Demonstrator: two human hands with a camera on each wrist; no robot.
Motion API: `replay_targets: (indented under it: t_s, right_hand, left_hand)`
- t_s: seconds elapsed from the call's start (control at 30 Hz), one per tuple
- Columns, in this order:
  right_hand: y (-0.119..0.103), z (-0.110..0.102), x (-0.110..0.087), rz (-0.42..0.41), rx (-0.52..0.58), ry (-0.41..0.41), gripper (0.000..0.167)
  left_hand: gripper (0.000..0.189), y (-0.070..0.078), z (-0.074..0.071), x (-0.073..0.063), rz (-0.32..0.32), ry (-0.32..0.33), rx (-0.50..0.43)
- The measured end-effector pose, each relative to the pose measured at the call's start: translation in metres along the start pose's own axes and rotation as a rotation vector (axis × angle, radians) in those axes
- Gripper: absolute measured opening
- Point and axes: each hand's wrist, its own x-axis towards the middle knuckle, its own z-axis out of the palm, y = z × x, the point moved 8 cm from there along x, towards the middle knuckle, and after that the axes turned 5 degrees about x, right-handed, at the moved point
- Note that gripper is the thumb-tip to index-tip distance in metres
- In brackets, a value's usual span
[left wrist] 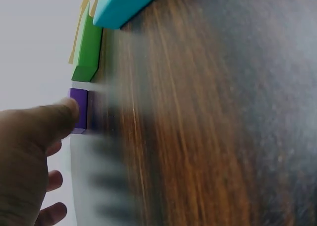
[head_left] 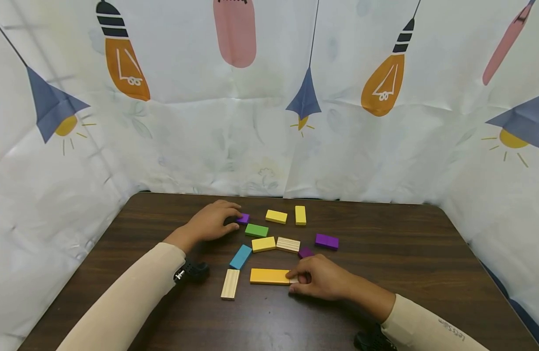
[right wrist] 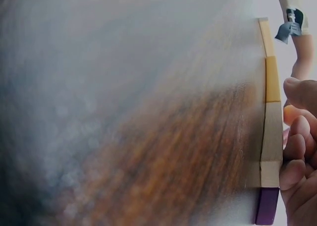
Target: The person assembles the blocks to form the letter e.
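Note:
My left hand (head_left: 213,220) is at the far left of the blocks, fingers spread. Its fingertips touch a small purple block (head_left: 243,219); in the left wrist view the thumb (left wrist: 64,112) partly covers that block. A green block (head_left: 256,230) lies just nearer. My right hand (head_left: 319,278) is at the right end of a yellow-orange strip (head_left: 269,276), its fingers loosely bent. There the index fingertip touches the strip beside a pale wooden block, mostly hidden. In the right wrist view, the thumb (right wrist: 299,94) stays above the row of blocks.
Blue (head_left: 240,257) and pale wooden (head_left: 230,284) blocks lie left of the strip. Behind it are yellow (head_left: 263,244), striped wooden (head_left: 288,244) and purple (head_left: 327,242) blocks. Two yellow blocks (head_left: 276,217) lie farther back. A printed cloth (head_left: 217,146) hangs behind the dark table (head_left: 396,243).

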Motion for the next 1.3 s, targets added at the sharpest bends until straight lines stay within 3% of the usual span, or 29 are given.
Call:
replay_targets:
  t_s: [0.33, 0.77, 1.0, 1.3]
  right_hand:
    - [0.0, 0.0, 0.0, -0.005, -0.011, 0.0, 0.025]
    - [-0.002, 0.0, 0.001, -0.012, -0.016, 0.001, 0.024]
    - [-0.003, -0.001, 0.0, -0.006, -0.009, 0.005, 0.023]
    - [-0.003, -0.001, 0.0, 0.0, -0.003, 0.0, 0.024]
  left_hand:
    - [0.024, -0.005, -0.003, 0.0, -0.028, 0.043, 0.046]
    - [0.03, -0.001, -0.011, -0.014, 0.018, 0.098, -0.016]
    - [0.03, 0.014, -0.016, -0.022, 0.05, 0.096, -0.045]
    - [0.025, 0.041, -0.016, -0.034, 0.162, 0.103, -0.078]
